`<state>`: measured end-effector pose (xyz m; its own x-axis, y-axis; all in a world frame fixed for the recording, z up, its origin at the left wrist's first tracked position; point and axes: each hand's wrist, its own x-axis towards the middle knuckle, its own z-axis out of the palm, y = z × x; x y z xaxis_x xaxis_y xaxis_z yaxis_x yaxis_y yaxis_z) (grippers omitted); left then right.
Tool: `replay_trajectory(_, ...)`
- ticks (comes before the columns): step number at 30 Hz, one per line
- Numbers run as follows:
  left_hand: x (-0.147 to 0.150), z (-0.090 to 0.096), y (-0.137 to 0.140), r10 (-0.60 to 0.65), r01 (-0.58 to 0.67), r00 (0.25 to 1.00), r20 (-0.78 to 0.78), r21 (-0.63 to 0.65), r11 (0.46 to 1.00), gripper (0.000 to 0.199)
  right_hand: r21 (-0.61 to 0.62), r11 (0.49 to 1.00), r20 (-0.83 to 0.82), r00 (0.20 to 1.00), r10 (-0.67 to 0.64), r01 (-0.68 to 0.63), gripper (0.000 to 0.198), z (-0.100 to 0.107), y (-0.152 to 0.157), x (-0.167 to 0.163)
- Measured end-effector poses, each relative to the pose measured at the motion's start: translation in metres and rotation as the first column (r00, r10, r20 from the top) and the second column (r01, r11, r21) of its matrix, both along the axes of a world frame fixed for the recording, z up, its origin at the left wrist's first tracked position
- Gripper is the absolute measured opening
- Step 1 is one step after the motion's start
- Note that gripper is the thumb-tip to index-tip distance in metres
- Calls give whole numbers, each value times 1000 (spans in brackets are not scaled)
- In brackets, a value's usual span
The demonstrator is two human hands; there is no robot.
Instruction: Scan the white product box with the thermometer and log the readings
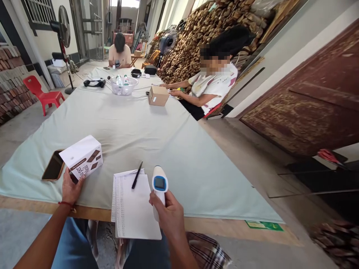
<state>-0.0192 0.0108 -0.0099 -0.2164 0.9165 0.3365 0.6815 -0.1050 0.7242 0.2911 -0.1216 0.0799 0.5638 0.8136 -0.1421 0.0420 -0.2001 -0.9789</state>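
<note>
My right hand (171,213) is wrapped round the handle of a white infrared thermometer (159,177), whose blue-framed screen faces me. At the left, my left hand (72,186) grips the near end of a white box (84,155) with brown print and pictures of dark bars. The box's lower edge is partly hidden by my fingers. Partly behind the box lies a smartphone (53,166) with a dark screen. Between my hands are notebook sheets (134,209) with handwriting along the left side, overhanging the table edge. A black pen (137,175) rests across their top.
A pale cloth covers the long table (112,119). Farther back stand a cardboard box (158,96), a clear plastic basin (125,86) with bottles, and a black headset (94,83). One person (213,84) sits at the right side, another (120,54) at the far end.
</note>
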Motion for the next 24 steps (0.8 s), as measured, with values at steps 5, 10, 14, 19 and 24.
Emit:
replay_trajectory(5, 2, 4, -1, 3, -3, 1000, 10, -15, 1000, 71, -22, 999, 134, 991, -21, 24, 60, -34, 9, 23)
replay_trajectory(10, 5, 7, -3, -3, 4, 999, 40, -22, 1000, 70, -239, 967, 613, 787, 78, 90, 46, -81, 29, 65)
replay_trajectory(14, 6, 7, -4, 11, -10, 999, 38, -33, 999, 73, -319, 939, 787, 588, 185, 132, 42, -104, 39, 91)
replay_trajectory(19, 4, 1, -4, 2, -2, 1000, 20, -22, 1000, 73, -134, 980, 905, 421, 60, 149, 51, -98, 48, 91)
replay_trajectory(24, 5, -1, -4, 2, -1, 999, 37, -26, 1000, 73, -56, 952, 908, 382, 175, -301, 37, -85, 85, 58)
